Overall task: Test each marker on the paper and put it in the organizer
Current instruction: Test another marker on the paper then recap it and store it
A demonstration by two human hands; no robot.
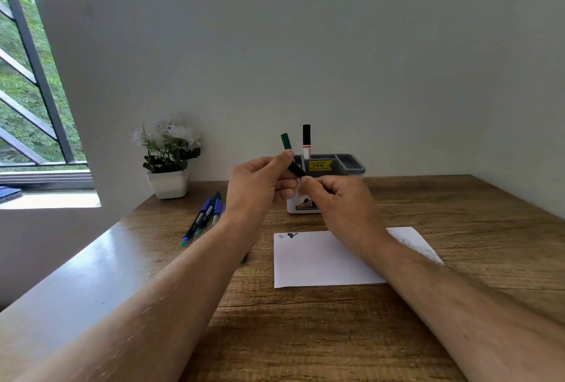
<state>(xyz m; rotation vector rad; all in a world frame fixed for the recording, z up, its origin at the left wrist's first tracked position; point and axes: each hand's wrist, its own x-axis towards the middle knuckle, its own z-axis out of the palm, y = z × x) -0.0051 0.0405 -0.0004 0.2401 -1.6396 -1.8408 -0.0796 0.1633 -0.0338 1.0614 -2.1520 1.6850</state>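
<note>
Green-capped, dark-barrelled marker (290, 155) tilts between both gripping hands, left hand (260, 186) and right hand (333, 198).

We find bare wooden tabletop (458, 228) right of the white paper sheet (321, 262), while the loose pile of blue and green markers (203, 216), seemingly overlapping, and the white potted flower plant (168, 161) crowd the left.

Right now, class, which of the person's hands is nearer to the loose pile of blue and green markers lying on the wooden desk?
Left. The left hand is raised just right of the pile of markers; the right hand is farther right, in front of the grey organizer.
</note>
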